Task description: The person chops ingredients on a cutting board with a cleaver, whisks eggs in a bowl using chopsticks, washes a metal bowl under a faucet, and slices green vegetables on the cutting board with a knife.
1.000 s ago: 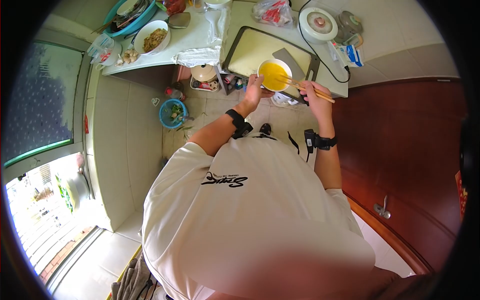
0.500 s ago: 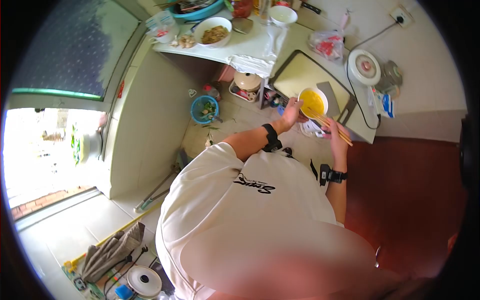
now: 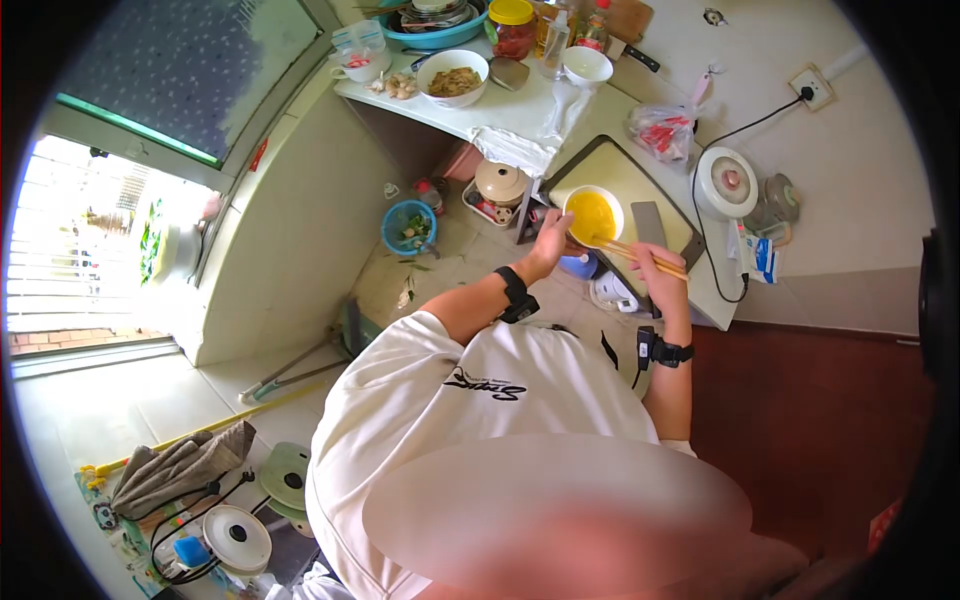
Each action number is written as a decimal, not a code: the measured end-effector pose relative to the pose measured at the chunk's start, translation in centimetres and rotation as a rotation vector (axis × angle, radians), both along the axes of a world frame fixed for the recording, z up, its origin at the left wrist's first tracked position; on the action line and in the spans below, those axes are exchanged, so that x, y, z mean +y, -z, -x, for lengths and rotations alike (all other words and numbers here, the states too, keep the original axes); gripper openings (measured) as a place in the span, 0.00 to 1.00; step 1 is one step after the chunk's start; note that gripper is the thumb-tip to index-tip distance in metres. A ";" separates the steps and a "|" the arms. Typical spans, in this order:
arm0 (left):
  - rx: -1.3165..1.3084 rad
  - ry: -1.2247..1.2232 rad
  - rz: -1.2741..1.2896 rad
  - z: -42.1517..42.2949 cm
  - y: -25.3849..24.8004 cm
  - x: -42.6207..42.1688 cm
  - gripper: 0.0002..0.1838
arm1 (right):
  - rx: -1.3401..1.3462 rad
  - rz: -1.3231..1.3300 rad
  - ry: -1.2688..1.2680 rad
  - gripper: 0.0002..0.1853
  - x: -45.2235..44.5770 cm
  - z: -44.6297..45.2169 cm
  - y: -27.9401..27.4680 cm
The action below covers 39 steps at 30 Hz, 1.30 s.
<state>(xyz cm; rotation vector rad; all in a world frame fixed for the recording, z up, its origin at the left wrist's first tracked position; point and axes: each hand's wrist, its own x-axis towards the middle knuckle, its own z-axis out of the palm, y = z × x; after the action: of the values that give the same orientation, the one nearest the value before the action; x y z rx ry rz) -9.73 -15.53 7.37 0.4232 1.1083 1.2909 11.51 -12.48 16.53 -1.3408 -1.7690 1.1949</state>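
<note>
My left hand grips a white bowl by its lower left side, fingers wrapped around the rim and wall. Inside is a yellow liquid that looks like beaten egg. A pair of wooden chopsticks is closed in my right hand, their tips dipping into the yellow liquid near the bowl's lower edge. The bowl is held tilted toward me, in front of the cutting board. A cleaver lies on that board, just right of the bowl.
On the counter stand a bowl of shredded food, garlic, an empty white bowl and a red-filled jar. A round white appliance with a black cord sits right of the board. A blue bin stands on the floor.
The bowl and both hands have shifted left relative to the board, uncovering more of the cleaver. The chopsticks lie flatter now, still in the yellow liquid. The whole view has turned slightly.
</note>
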 end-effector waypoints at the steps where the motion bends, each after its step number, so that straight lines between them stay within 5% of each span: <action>1: 0.010 -0.020 -0.002 0.1 -0.1 -0.1 0.19 | 0.059 0.013 0.004 0.15 -0.1 0.5 -0.4; 16: 0.070 0.024 0.022 0.5 -1.2 -0.4 0.19 | 0.221 0.191 -0.106 0.15 -0.1 1.4 1.5; 18: 0.079 0.040 0.023 0.6 -1.6 -0.2 0.19 | 0.240 0.082 0.119 0.15 -0.2 1.9 1.5; 21: 0.084 0.049 0.020 0.7 -1.7 0.1 0.18 | 0.214 0.163 -0.073 0.15 -0.1 1.6 1.2; 28: 0.056 0.106 0.002 1.0 -1.8 1.0 0.19 | 0.240 0.118 0.022 0.14 -0.2 1.7 0.4; 30: 0.046 0.112 0.000 1.1 -1.6 1.6 0.19 | 0.065 -0.075 0.122 0.13 0.1 1.4 0.3; 39: 0.072 0.303 -0.031 3.3 -1.6 3.1 0.21 | 0.195 0.158 0.177 0.13 -1.6 3.1 -0.1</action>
<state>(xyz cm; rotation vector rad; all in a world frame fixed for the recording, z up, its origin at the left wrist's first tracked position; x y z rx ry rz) -13.03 -12.46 8.99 0.6397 1.0394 1.0330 8.44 -14.03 16.61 -1.3868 -1.4145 1.3381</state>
